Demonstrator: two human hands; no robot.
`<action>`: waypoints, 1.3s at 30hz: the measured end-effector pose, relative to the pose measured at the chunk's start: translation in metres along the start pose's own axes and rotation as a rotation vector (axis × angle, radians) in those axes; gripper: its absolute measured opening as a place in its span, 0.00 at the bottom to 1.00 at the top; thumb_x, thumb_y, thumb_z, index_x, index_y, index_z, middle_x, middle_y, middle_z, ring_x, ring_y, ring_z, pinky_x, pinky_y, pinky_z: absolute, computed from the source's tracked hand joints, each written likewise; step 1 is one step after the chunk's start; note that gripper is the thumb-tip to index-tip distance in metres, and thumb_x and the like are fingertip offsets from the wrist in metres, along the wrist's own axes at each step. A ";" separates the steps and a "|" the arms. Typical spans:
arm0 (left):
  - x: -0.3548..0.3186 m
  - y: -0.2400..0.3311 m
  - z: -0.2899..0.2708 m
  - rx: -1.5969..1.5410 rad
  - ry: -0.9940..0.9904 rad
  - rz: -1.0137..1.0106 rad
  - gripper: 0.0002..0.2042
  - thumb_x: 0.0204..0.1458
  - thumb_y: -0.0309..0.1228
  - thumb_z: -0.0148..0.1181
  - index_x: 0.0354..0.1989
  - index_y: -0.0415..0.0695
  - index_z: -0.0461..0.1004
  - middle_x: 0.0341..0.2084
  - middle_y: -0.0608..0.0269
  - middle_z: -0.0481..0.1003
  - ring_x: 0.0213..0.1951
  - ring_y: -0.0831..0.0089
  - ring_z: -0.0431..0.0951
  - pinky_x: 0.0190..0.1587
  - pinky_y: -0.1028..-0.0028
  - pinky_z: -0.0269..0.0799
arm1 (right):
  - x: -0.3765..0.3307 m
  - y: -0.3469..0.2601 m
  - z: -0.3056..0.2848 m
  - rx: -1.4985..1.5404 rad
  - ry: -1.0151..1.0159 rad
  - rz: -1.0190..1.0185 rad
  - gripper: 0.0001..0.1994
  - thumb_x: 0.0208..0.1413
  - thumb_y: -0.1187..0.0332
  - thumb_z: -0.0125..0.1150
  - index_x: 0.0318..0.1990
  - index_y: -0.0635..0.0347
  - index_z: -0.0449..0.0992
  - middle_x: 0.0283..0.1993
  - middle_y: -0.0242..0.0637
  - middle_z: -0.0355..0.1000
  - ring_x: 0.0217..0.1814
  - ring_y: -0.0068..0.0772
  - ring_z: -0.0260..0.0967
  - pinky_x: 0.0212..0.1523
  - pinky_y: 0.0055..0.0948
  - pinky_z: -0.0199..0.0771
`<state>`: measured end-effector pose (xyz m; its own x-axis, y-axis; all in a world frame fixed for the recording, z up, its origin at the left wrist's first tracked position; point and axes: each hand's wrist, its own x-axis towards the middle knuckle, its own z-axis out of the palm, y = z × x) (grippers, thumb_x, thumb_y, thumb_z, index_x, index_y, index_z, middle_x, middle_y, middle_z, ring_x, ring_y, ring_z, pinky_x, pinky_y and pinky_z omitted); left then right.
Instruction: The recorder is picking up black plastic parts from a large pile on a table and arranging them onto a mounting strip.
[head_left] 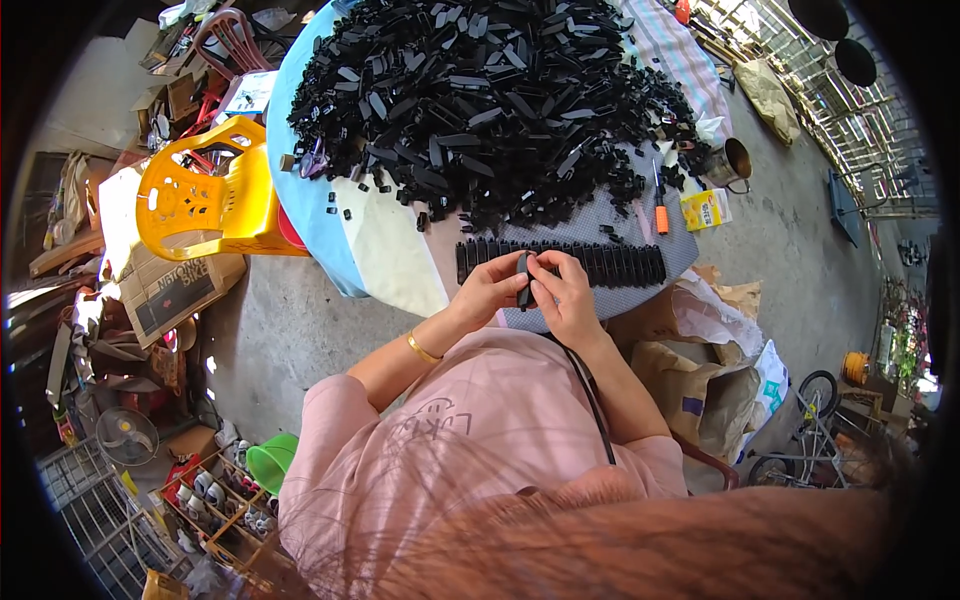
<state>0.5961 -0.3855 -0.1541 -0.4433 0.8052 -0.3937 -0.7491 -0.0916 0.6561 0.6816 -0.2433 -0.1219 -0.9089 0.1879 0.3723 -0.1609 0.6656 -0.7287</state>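
Observation:
My left hand [490, 288] and my right hand [563, 293] meet at the near edge of a round table [305, 190], and both pinch one small black plastic piece [523, 280] between their fingertips. Just beyond my fingers lies a neat row of black plastic pieces [610, 263], set side by side along the table's edge. Farther back a large heap of loose black plastic pieces [490, 95] covers most of the tabletop. A gold bangle [421, 348] sits on my left wrist.
An orange-handled tool [660, 212], a small yellow box [703, 208] and a metal mug [733, 163] lie at the table's right. A yellow plastic chair [205, 195] stands at the left with cardboard boxes. Paper sacks [700, 385] and a small bicycle [810, 430] are at my right.

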 end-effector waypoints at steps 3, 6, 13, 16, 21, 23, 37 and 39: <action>-0.004 0.007 -0.011 0.246 0.058 -0.060 0.18 0.52 0.29 0.56 0.52 0.41 0.66 0.36 0.70 0.72 0.36 0.82 0.72 0.37 0.78 0.71 | -0.003 0.007 0.006 0.045 -0.070 0.020 0.13 0.50 0.72 0.53 0.44 0.64 0.73 0.40 0.41 0.67 0.41 0.40 0.65 0.41 0.33 0.65; -0.004 0.017 -0.032 0.438 0.164 0.031 0.17 0.49 0.26 0.57 0.48 0.38 0.66 0.31 0.66 0.74 0.31 0.80 0.73 0.33 0.80 0.70 | 0.004 0.023 0.012 0.211 -0.061 0.206 0.11 0.49 0.73 0.54 0.41 0.62 0.75 0.33 0.41 0.69 0.33 0.39 0.67 0.33 0.30 0.68; -0.002 0.021 -0.131 1.245 0.485 0.167 0.18 0.43 0.22 0.56 0.46 0.36 0.68 0.31 0.53 0.73 0.29 0.70 0.75 0.34 0.74 0.71 | 0.027 0.129 0.030 -0.358 -0.126 0.229 0.08 0.44 0.69 0.60 0.34 0.55 0.77 0.32 0.37 0.69 0.36 0.40 0.68 0.35 0.36 0.70; 0.007 0.014 -0.129 1.450 0.502 0.112 0.19 0.42 0.21 0.53 0.46 0.37 0.69 0.35 0.48 0.69 0.35 0.59 0.75 0.39 0.68 0.71 | 0.032 0.137 0.035 -0.475 -0.154 0.190 0.07 0.43 0.68 0.61 0.32 0.55 0.77 0.31 0.35 0.67 0.37 0.39 0.67 0.35 0.36 0.70; 0.013 0.013 -0.112 1.479 0.487 0.159 0.20 0.41 0.20 0.52 0.47 0.40 0.68 0.35 0.45 0.69 0.36 0.52 0.73 0.41 0.64 0.70 | 0.035 0.134 0.035 -0.574 -0.151 0.172 0.07 0.42 0.69 0.62 0.28 0.59 0.73 0.29 0.37 0.65 0.35 0.40 0.67 0.33 0.38 0.69; 0.010 0.015 -0.112 1.503 0.485 0.161 0.20 0.41 0.20 0.52 0.48 0.40 0.68 0.35 0.45 0.69 0.36 0.51 0.73 0.41 0.63 0.70 | 0.035 0.137 0.034 -0.489 -0.105 0.172 0.07 0.41 0.70 0.62 0.28 0.60 0.73 0.31 0.37 0.66 0.33 0.39 0.68 0.31 0.37 0.70; 0.057 0.078 -0.058 1.913 0.438 0.850 0.18 0.43 0.25 0.54 0.46 0.41 0.67 0.35 0.55 0.67 0.37 0.57 0.68 0.40 0.67 0.68 | 0.020 0.074 0.024 0.049 0.076 0.351 0.06 0.49 0.74 0.56 0.35 0.64 0.74 0.26 0.41 0.72 0.26 0.34 0.71 0.28 0.27 0.70; 0.083 0.082 -0.055 2.148 0.485 0.827 0.16 0.37 0.25 0.55 0.39 0.42 0.69 0.36 0.59 0.65 0.40 0.64 0.65 0.40 0.72 0.63 | 0.024 0.056 0.021 -0.050 0.037 0.189 0.08 0.52 0.73 0.53 0.39 0.63 0.74 0.29 0.44 0.70 0.29 0.45 0.68 0.30 0.32 0.69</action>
<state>0.4706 -0.3585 -0.1681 -0.5479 0.7597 0.3503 0.8216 0.5676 0.0541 0.6428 -0.2163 -0.1659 -0.9062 0.3389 0.2529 0.0317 0.6508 -0.7586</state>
